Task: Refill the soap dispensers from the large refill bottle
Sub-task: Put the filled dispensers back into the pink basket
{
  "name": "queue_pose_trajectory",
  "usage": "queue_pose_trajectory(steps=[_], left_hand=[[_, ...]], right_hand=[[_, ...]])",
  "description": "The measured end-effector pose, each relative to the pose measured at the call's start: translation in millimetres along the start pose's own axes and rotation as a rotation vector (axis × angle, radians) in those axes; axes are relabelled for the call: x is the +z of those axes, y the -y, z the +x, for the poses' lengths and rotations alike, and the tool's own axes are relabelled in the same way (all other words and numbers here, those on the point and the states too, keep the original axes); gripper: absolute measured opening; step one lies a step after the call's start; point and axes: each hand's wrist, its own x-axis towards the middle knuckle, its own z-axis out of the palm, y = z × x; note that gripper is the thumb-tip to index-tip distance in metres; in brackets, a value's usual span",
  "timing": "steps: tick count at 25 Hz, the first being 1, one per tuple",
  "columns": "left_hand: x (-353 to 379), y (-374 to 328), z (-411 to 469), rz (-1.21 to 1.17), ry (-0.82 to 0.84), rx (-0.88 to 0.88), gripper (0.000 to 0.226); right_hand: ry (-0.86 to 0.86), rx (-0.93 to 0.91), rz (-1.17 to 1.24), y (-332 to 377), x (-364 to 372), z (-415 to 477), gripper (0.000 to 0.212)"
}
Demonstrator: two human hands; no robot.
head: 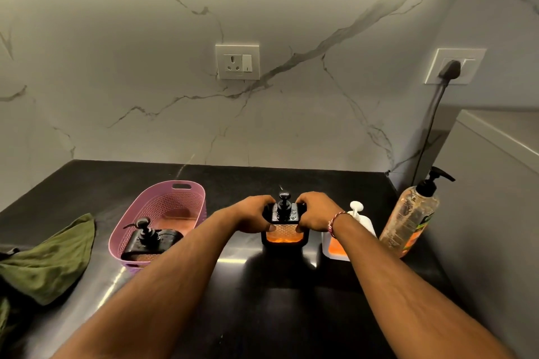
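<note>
Both hands are on one soap dispenser (284, 230), a square one with a black top and pump, which stands upright in the middle of the dark worktop (277, 294). The left hand (253, 214) and the right hand (316, 213) hold it from either side, fingers curled over the black top and thumbs pressed on the clear patterned front. Orange soap shows only low down in it.

The step in hand looks like working the top of this dispenser. With so little soap inside, it is more likely coming off for filling than going back on, though the view cannot settle that.

The large refill bottle (411, 218) stands upright at the right end of the worktop, well apart from the hands, its black pump on and some orange soap inside. A small white bottle (350, 242) sits between it and the dispenser, just behind the right wrist. A second dispenser (148, 239) waits in the pink basket (186, 183) to the left, and a green cloth (49, 256) lies beyond that.

The next move calls for lifting the top straight up while one hand keeps the body steady, so the pump tube clears without dripping. Then the refill bottle must be fetched and opened, since its pump is in place.
</note>
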Motion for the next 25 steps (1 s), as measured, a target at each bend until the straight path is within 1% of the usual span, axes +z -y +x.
queue_pose_trajectory(steps=[4, 8, 11, 15, 19, 22, 25], left_hand=[[-40, 12, -15, -0.019, -0.061, 0.043, 0.064], [-90, 25, -42, -0.06, -0.143, 0.079, 0.06], [-123, 46, -68, -0.076, -0.194, 0.049, 0.058], [-144, 82, -98, -0.058, -0.232, -0.051, 0.062], [-148, 121, -115, 0.004, -0.225, -0.165, 0.063], [-145, 143, -117, 0.106, -0.216, -0.229, 0.066], [-138, 160, -115, 0.223, -0.17, -0.257, 0.062]], right_hand=[[-0.068, -0.095, 0.004, 32, -20, -1, 0.048], [-0.131, -0.183, 0.052, 80, -33, 1, 0.048], [-0.143, -0.268, 0.114, 117, -31, 7, 0.052], [-0.099, -0.368, 0.161, 161, -4, 20, 0.048], [-0.028, -0.397, 0.175, 190, 34, 32, 0.04], [0.013, -0.419, 0.147, 202, 59, 41, 0.036], [0.061, -0.426, 0.07, 206, 80, 50, 0.033]])
